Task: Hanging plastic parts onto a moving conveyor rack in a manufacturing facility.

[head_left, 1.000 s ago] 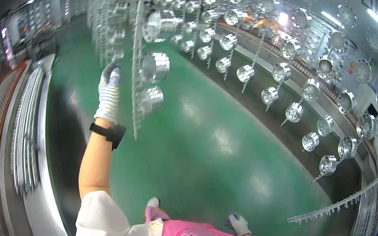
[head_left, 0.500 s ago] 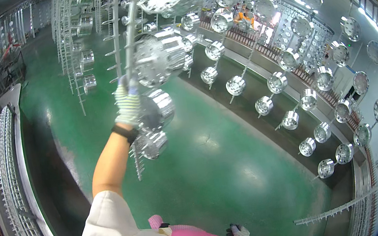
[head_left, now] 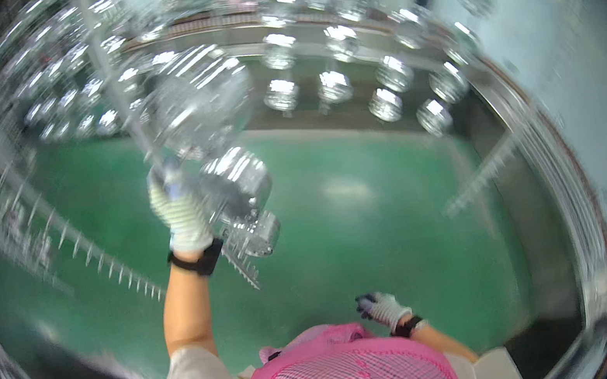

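My left hand (head_left: 179,204), in a striped white glove, is wrapped round the pole of a metal hanging rack (head_left: 117,84). Short prongs stick out along this pole, and its lower end (head_left: 243,267) hangs over the floor. Shiny chrome drum-shaped parts hang on it: a large one (head_left: 200,99) just above my hand, another (head_left: 245,176) beside it, and a smaller one (head_left: 259,234) below. Motion blurs the upper parts. Low at my right side, my right hand (head_left: 384,309), gloved too, has loosely bent fingers and nothing visible in it.
Other pronged racks (head_left: 75,235) hang at the left, blurred. Rows of chrome parts (head_left: 335,84) hang across the far side, before a long trough with a pale rim (head_left: 259,49). A pronged bar (head_left: 482,177) juts in from the right. The floor (head_left: 342,238) is green.
My view has swung to the right, so the far rows now lie ahead. The held rack stays in my left hand and has moved left in view. My right hand shows more fully.
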`<state>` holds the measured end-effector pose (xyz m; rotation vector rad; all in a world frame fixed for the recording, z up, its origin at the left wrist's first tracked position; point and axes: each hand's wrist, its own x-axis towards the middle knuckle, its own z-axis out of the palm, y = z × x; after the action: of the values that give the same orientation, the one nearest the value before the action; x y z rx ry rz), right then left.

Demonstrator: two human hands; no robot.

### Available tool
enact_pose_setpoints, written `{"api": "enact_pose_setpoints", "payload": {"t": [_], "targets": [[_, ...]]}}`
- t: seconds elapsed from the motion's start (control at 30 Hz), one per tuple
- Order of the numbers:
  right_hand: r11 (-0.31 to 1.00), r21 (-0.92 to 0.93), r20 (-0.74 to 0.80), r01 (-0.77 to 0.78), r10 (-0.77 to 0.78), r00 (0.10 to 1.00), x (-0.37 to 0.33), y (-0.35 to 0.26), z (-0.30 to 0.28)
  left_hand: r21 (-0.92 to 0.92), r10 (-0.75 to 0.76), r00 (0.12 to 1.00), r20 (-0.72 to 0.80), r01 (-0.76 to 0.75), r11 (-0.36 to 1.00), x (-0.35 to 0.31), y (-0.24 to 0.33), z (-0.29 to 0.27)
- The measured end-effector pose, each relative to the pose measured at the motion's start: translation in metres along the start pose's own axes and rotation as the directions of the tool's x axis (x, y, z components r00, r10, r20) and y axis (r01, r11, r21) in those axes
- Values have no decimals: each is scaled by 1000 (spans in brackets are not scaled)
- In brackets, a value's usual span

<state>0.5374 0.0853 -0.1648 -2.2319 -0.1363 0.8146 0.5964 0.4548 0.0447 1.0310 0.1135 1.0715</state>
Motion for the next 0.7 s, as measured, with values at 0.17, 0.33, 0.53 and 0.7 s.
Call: {"api": "enact_pose_setpoints", "payload": {"t": [0.17, 0.33, 0.53, 0.7], "targets": [[967, 203, -188, -155, 194, 963, -41, 106, -28, 118, 23, 997, 70, -31, 992, -121, -44, 61], [855, 453, -241, -251, 389, 889, -103, 204, -66, -64, -64, 972, 224, 81, 995, -243, -53, 143], [811, 520, -345, -269, 487, 802, -197, 316, -118, -167, -184, 926, 330, 249, 954, -395, -42, 283], [709, 645, -402, -283, 631, 664, -266, 406, -193, -202, -82, 921, 380, 169, 965, -504, -72, 407]]}}
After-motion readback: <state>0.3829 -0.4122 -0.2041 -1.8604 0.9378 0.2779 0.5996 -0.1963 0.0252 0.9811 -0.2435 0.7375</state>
